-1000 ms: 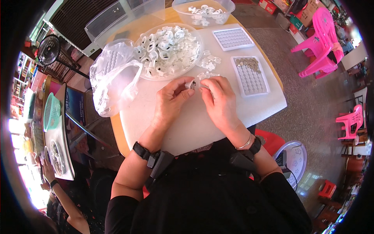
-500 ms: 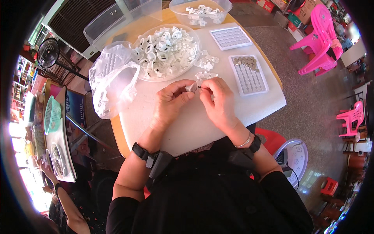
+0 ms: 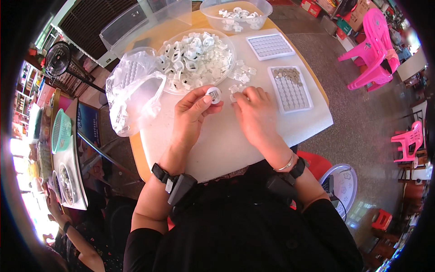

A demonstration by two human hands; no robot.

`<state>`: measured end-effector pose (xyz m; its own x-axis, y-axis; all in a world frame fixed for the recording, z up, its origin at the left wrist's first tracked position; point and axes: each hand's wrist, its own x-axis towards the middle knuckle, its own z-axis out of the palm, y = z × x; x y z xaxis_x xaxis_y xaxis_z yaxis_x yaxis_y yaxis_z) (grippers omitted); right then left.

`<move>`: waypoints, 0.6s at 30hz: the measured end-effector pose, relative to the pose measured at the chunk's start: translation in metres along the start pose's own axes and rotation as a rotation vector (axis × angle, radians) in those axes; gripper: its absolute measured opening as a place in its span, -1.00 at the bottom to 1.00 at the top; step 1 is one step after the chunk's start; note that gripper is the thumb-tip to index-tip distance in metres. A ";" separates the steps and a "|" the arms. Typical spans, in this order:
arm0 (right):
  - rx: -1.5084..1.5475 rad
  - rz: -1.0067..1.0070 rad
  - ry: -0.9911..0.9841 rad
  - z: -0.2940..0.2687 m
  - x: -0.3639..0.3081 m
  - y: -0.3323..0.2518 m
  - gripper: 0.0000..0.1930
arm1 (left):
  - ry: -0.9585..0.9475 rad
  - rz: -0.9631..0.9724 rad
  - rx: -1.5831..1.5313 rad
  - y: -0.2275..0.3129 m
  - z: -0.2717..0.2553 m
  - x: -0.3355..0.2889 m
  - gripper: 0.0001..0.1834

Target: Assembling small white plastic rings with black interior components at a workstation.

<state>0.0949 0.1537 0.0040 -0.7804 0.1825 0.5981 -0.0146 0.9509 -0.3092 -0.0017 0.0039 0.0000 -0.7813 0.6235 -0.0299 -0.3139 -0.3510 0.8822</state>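
Note:
My left hand (image 3: 192,111) pinches a round white plastic housing (image 3: 214,94) between thumb and fingers, its face with a small inner fitting turned up. To its right, my right hand (image 3: 255,111) reaches down with bent fingers at a few small translucent white plastic pieces (image 3: 234,89) on the table. Its fingertips are close together, and whatever lies between them is hidden. Beyond the hands, a large clear round tray (image 3: 176,90) is heaped with white plastic parts. More loose translucent pieces (image 3: 244,71) lie beside its right edge.
At the right, a white tray (image 3: 290,108) holds small round metallic discs; another white tray (image 3: 270,46) lies behind it. A clear tub (image 3: 267,10) with white parts stands at the back, a plastic bag (image 3: 131,95) at the left. Another person's arm (image 3: 74,235) shows lower left.
My hands have moved apart. The left one has turned the round housing face up, while the right has left it and gone to the small translucent pieces.

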 end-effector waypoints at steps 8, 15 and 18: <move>-0.065 0.034 -0.005 0.006 0.000 0.004 -0.89 | -0.226 -0.157 -0.184 0.010 0.004 -0.004 -0.69; 0.796 0.654 0.001 -0.022 -0.003 -0.003 -0.91 | -0.188 -0.167 -0.069 0.008 0.002 -0.005 -0.77; 1.148 0.795 -0.119 -0.031 -0.008 0.000 -0.88 | -0.156 -0.224 0.050 0.010 0.008 -0.008 -0.84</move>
<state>0.1201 0.1601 0.0220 -0.8682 0.4915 -0.0681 -0.0007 -0.1384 -0.9904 0.0059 0.0007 0.0131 -0.6013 0.7833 -0.1576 -0.4396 -0.1596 0.8839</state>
